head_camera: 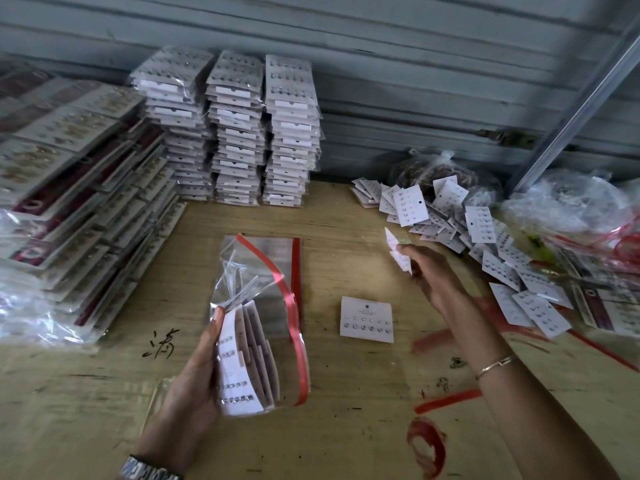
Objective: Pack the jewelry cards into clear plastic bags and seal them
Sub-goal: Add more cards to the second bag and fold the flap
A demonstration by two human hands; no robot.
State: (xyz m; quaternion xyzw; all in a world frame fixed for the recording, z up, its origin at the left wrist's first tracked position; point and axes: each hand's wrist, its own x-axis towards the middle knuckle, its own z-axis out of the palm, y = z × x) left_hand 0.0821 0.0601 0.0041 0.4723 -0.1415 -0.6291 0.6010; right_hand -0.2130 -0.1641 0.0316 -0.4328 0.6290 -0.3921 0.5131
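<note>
Our left grip [194, 372] holds the filled bag [273, 289]; our right grip [431, 271], well apart, pinches loose cards [398, 252] over the bench [346, 393].

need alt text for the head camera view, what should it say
A person's left hand holds a clear bag partly filled with jewelry cards, while the right hand pinches loose cards above a wooden table. A single card lies flat between the hands, a card pile sits at right, and packed stacks stand at the back.
</note>
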